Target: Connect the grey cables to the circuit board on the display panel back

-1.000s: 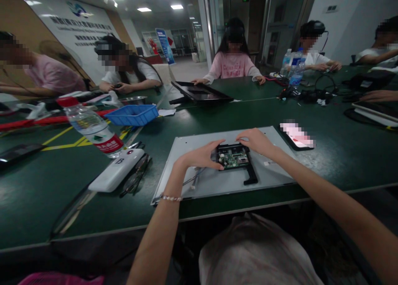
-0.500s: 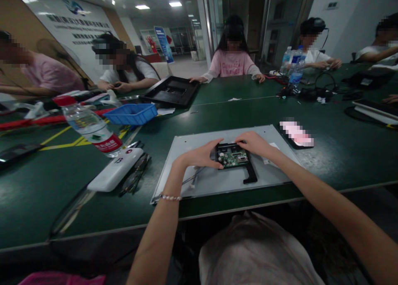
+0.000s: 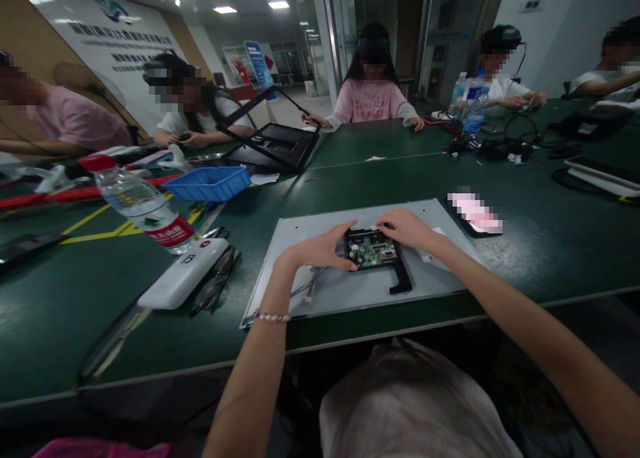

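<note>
Left hand: from my end of the head feed, the bare left hand (image 3: 325, 248) reaches in over the grey panel, spread in a wide C, thumb and forefinger at the two left corners of the frame; whether they squeeze, I cannot tell. A pale beaded bracelet (image 3: 273, 317) circles its wrist.
Right hand: I see the bare right hand (image 3: 407, 228) come over the panel from the right, wrist bent, fingers curled down at the frame's far right corner; I cannot tell if they pinch it.
Frame: a black plastic frame with a hooked leg (image 3: 401, 275) lies flat near the middle of the flat grey rectangular panel (image 3: 345, 301), leg pointing toward the wearer.
Board: one green circuit board with pale and dark components (image 3: 373, 253) sits inside the frame, face up.
Cables: thin grey cables with pale connectors (image 3: 310, 288) lie on the panel, left of the frame; too small to count.
Left of panel: one white rounded power bank (image 3: 185, 275), one pair of dark-rimmed glasses (image 3: 216, 281), one clear red-capped water bottle (image 3: 145, 205).
Right of panel: one black phone with a blurred pink screen (image 3: 475, 211), just beside it.
Beyond panel: one blue plastic tray (image 3: 215, 189), five people.
</note>
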A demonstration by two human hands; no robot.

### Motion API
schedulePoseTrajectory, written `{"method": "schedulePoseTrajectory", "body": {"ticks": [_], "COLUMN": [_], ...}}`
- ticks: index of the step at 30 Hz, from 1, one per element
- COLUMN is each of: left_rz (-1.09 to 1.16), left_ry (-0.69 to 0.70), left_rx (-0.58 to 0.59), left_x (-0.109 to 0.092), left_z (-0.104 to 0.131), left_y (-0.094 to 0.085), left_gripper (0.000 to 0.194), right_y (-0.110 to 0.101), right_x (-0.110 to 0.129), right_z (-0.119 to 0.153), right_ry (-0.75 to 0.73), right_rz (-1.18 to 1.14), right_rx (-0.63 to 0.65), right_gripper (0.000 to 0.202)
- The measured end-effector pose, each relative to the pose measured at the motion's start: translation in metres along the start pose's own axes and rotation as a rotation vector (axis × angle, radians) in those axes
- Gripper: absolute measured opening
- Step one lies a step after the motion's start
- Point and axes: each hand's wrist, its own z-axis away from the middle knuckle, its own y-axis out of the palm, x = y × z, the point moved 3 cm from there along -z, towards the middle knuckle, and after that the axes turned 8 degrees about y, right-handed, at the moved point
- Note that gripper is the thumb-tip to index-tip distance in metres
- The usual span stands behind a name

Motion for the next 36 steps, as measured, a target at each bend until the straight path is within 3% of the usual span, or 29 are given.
{"method": "schedulePoseTrajectory", "body": {"ticks": [7, 12, 18, 21, 25, 29, 32, 36], "left_rz": [-0.033, -0.175, -0.386, -0.393, -0.406, -0.438, -0.450, -0.453], "left_ry": [0.073, 0.070, -0.008, -0.053, -0.089, -0.089, -0.090, -0.094], "left_rx": [-0.040, -0.139, -0.388, -0.460, -0.535, -0.562, -0.561, -0.572], "left_x": [-0.008, -0.034, -0.098, -0.115, -0.114, -0.108, -0.107, -0.106], "left_z": [0.001, 0.001, 0.005, 0.000, -0.008, -0.011, -0.011, -0.012], "left_y": [-0.007, -0.006, 0.035, 0.061, 0.085, 0.095, 0.097, 0.099], "left_gripper": [0.107, 0.084, 0.050, 0.045, 0.042, 0.043, 0.043, 0.043], "right_y": [-0.044, -0.049, -0.040, -0.040, -0.044, -0.051, -0.048, -0.031], "right_x": [-0.019, -0.052, -0.063, -0.063, -0.066, -0.064, -0.058, -0.043], "right_z": [0.026, 0.055, 0.067, 0.068, 0.075, 0.083, 0.085, 0.078], "right_ry": [0.114, 0.221, 0.288, 0.306, 0.328, 0.391, 0.436, 0.472], "right_rz": [-0.022, -0.002, -0.127, -0.144, -0.115, -0.113, -0.292, -0.645], "right_rx": [-0.110, 0.034, 0.140, 0.165, 0.125, 0.003, -0.021, 0.058], "right_gripper": [0.027, 0.032, 0.023, 0.020, 0.018, 0.015, 0.013, 0.014]}}
